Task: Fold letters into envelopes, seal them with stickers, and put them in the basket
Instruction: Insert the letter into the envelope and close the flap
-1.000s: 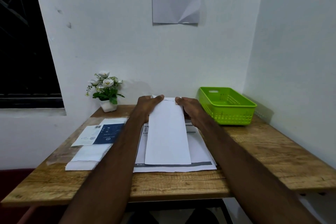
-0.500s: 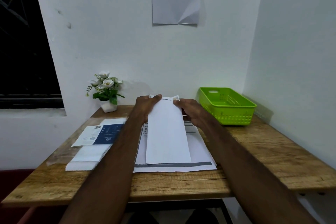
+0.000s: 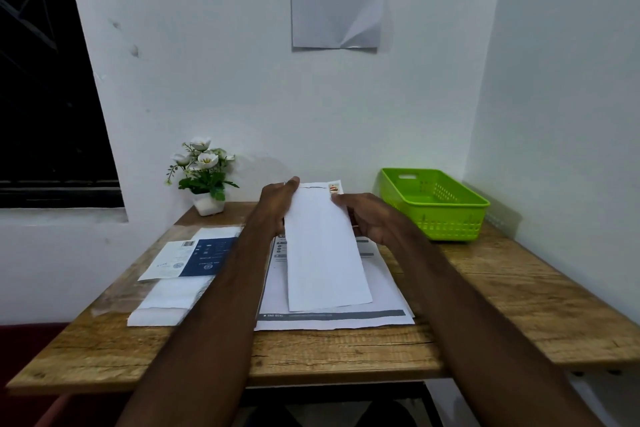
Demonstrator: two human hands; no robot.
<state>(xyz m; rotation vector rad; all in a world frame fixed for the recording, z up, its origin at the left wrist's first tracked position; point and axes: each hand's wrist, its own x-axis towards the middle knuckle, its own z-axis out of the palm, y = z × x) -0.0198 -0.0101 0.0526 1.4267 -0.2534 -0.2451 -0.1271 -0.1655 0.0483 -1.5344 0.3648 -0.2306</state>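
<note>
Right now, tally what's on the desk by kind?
Green basket: 1
Flower pot: 1
Envelope held in both hands: 1
Printed sheet under it: 1
Blue-and-white packet: 1
White paper stack at left: 1
Total: 6

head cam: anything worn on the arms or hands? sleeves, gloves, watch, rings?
Nothing worn that shows. Both forearms are bare from the bottom edge of the frame up to the wrists: no sleeves or cuffs in view. The left hand and the right hand are bare too: no gloves, no watch or wristband, no markers or cables. Rings cannot be ruled out; the fingers are partly hidden.
</note>
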